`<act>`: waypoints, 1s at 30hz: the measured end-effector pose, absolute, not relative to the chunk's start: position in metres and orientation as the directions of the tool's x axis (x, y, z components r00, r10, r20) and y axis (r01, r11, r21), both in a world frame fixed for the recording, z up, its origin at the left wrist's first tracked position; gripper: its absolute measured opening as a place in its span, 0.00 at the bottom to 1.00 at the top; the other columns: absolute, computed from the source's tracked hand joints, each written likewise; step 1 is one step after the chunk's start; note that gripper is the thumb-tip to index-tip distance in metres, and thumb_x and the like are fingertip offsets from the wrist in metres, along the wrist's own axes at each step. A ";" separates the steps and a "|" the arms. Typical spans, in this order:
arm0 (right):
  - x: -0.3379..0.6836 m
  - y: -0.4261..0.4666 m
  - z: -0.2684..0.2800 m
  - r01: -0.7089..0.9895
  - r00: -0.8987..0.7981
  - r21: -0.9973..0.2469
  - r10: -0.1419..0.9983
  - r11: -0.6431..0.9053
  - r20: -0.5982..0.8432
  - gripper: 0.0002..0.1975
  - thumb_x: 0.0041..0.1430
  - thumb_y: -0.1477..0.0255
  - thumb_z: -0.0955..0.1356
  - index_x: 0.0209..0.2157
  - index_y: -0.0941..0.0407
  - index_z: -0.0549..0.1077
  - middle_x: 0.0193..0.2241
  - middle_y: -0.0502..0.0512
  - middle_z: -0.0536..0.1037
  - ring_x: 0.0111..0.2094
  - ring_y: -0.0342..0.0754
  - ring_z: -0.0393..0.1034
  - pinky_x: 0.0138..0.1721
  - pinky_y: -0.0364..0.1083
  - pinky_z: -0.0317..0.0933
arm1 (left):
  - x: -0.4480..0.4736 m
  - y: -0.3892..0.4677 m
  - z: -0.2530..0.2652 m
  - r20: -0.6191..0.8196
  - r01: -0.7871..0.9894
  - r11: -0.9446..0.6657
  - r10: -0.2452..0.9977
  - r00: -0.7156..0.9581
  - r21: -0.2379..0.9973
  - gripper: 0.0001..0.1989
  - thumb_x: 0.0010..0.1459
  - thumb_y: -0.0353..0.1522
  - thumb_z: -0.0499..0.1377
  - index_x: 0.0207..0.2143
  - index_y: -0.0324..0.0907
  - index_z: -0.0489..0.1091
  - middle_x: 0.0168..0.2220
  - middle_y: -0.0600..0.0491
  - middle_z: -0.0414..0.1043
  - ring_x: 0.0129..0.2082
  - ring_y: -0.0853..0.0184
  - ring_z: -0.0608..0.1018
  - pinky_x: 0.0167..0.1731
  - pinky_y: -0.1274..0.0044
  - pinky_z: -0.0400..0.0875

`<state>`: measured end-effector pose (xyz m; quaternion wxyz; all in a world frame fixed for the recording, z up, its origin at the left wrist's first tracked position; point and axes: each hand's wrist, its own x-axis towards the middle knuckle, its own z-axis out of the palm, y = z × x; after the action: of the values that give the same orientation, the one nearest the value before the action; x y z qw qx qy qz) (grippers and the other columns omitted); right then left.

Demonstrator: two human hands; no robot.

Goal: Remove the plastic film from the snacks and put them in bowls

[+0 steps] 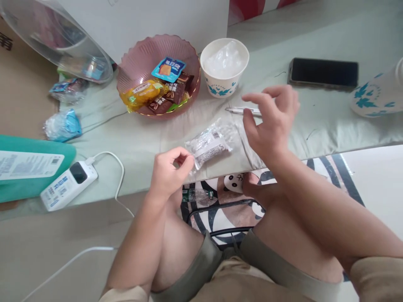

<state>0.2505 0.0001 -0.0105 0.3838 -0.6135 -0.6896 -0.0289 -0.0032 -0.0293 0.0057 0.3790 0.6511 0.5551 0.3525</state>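
Between the thumb and forefinger of my left hand (172, 170) is pinched the near left corner of a clear plastic packet (209, 144). The packet lies on the cloth-covered table and carries a white printed label with a barcode; its contents are hard to make out. My right hand (273, 119) hovers to the right of the packet, thumb and forefinger apart, and seems to hold nothing. Behind its fingers a white pen (234, 110) lies partly hidden. A paper cup (224, 79) with blue leaves, holding crumpled clear plastic, stands just beyond the pen.
A pink ribbed bowl (135, 58) of wrapped snacks stands left of the cup. At right are a phone (324, 73) and another leaf-patterned cup (374, 96). A white power bank (69, 184) with a cable, a green container (31, 167) and a blue-white packet (63, 125) are at left.
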 end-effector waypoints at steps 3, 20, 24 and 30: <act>0.243 -0.012 -0.006 0.786 -0.162 -0.402 0.783 0.471 0.601 0.11 0.66 0.74 0.63 0.45 0.51 0.75 0.38 0.60 0.75 0.45 0.58 0.72 0.47 0.58 0.64 | -0.001 -0.030 0.009 -0.114 0.050 0.106 0.971 0.211 0.993 0.08 0.54 0.32 0.64 0.22 0.42 0.72 0.18 0.55 0.73 0.17 0.70 0.73 0.18 0.78 0.66; 0.216 -0.028 -0.012 0.713 -0.456 -0.433 0.834 0.552 0.312 0.19 0.70 0.65 0.60 0.46 0.55 0.82 0.49 0.63 0.74 0.47 0.57 0.65 0.49 0.57 0.58 | -0.004 -0.018 0.016 -0.075 -0.607 0.136 0.989 0.125 0.783 0.24 0.49 0.35 0.72 0.19 0.42 0.58 0.15 0.62 0.57 0.17 0.75 0.65 0.23 0.80 0.67; 0.218 -0.028 -0.012 0.674 -0.508 -0.431 0.800 0.600 0.319 0.22 0.61 0.72 0.64 0.55 0.55 0.77 0.59 0.63 0.73 0.54 0.62 0.66 0.56 0.61 0.61 | -0.001 -0.021 0.010 -0.161 -0.634 0.225 0.974 0.157 0.740 0.16 0.52 0.38 0.71 0.24 0.44 0.66 0.35 0.56 0.77 0.43 0.62 0.81 0.45 0.67 0.79; 0.220 -0.027 -0.008 0.669 -0.537 -0.380 0.768 0.639 0.348 0.34 0.53 0.80 0.63 0.63 0.53 0.70 0.64 0.59 0.70 0.67 0.65 0.57 0.62 0.64 0.61 | 0.006 -0.020 0.022 -0.173 -0.640 0.209 0.978 0.119 0.739 0.16 0.59 0.47 0.64 0.29 0.47 0.69 0.42 0.55 0.78 0.58 0.54 0.78 0.54 0.59 0.76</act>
<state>0.2202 -0.0271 -0.0082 0.2474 -0.4125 -0.8709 0.1009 0.0062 -0.0198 0.0223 0.7033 0.2546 0.3311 0.5752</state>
